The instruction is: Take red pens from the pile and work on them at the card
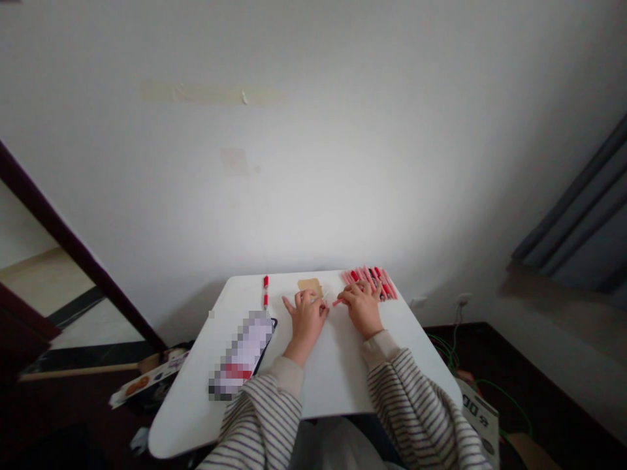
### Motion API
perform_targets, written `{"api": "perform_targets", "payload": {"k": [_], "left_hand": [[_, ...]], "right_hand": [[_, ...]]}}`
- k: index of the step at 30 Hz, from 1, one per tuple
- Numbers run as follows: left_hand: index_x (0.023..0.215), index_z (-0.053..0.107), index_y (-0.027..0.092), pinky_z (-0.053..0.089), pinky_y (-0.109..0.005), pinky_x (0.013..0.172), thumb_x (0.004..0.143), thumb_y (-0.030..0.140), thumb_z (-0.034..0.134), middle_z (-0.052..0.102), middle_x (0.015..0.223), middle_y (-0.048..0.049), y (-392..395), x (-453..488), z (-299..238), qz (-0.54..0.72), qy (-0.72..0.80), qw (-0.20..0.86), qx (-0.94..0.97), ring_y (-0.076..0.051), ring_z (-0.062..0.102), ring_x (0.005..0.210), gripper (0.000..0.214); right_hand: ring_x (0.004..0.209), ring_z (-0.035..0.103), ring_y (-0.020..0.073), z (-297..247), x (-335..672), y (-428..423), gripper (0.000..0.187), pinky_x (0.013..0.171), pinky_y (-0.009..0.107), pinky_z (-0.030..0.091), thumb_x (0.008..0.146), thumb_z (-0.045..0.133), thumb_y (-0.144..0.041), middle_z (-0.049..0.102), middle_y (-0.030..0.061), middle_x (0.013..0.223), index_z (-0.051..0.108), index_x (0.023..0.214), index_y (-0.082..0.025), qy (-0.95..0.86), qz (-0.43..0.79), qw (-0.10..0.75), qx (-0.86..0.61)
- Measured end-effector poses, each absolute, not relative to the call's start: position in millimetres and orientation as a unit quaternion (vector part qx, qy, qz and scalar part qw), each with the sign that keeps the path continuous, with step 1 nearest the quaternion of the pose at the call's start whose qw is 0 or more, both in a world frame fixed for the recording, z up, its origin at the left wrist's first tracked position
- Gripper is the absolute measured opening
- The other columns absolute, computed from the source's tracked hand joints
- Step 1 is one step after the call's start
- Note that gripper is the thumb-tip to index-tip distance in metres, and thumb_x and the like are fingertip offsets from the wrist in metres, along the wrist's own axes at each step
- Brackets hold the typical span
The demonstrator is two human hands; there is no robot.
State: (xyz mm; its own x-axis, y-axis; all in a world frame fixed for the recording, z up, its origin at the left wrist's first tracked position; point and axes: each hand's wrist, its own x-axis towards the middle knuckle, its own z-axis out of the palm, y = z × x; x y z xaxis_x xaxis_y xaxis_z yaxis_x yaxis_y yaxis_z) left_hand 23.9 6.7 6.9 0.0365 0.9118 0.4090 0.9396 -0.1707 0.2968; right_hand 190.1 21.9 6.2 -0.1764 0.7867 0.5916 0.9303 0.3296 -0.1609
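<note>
My left hand [306,318] rests on the white table [337,365] with its fingers curled round a thin pale piece I cannot make out, just below a small tan card [309,285]. My right hand [363,305] lies beside it, pinching a red pen [337,301] whose tip points towards my left hand. Right behind my right hand lies a row of several red pens [375,281] at the table's far right corner. A single red pen [265,290] lies alone at the far left.
A phone [245,356] lies at the left of the table. The table stands against a white wall. A box [147,382] sits on the dark floor at left; cables and a bag [477,414] lie at right. A grey curtain [582,228] hangs far right.
</note>
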Motion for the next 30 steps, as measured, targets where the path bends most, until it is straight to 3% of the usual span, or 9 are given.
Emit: {"api": "perform_targets", "payload": {"k": [13,20,30], "left_hand": [[0.087,0.07,0.028,0.009,-0.071,0.111,0.081,0.035,0.062,0.056,0.119,-0.0048,8.3,24.7,4.0,-0.262,-0.643,0.038,-0.719,-0.026,0.043,0.117,0.012],[0.089,0.07,0.028,0.007,-0.071,0.111,0.082,0.036,0.061,0.055,0.121,-0.005,9.0,25.0,5.8,-0.253,-0.645,0.019,-0.721,-0.026,0.041,0.119,0.014],[0.094,0.069,0.032,0.005,-0.071,0.112,0.078,0.034,0.066,0.056,0.119,-0.003,7.0,29.6,7.4,-0.273,-0.616,0.028,-0.738,-0.025,0.044,0.118,0.016]], "right_hand": [[0.12,0.041,0.0276,6.3,186.8,25.5,0.023,0.109,0.064,-0.001,0.092,0.052,-0.023,0.064,0.002,0.112,0.071,0.096,-0.034,-0.727,-0.139,0.298,-0.602],[0.115,0.044,0.0286,6.3,182.9,20.6,0.016,0.108,0.066,0.0,0.091,0.056,-0.032,0.068,0.0037,0.1,0.072,0.093,-0.034,-0.747,-0.124,0.292,-0.584],[0.115,0.046,0.0293,6.6,180.3,17.2,0.017,0.109,0.067,0.0,0.09,0.055,-0.027,0.07,0.0059,0.098,0.072,0.092,-0.03,-0.738,-0.12,0.28,-0.602]]}}
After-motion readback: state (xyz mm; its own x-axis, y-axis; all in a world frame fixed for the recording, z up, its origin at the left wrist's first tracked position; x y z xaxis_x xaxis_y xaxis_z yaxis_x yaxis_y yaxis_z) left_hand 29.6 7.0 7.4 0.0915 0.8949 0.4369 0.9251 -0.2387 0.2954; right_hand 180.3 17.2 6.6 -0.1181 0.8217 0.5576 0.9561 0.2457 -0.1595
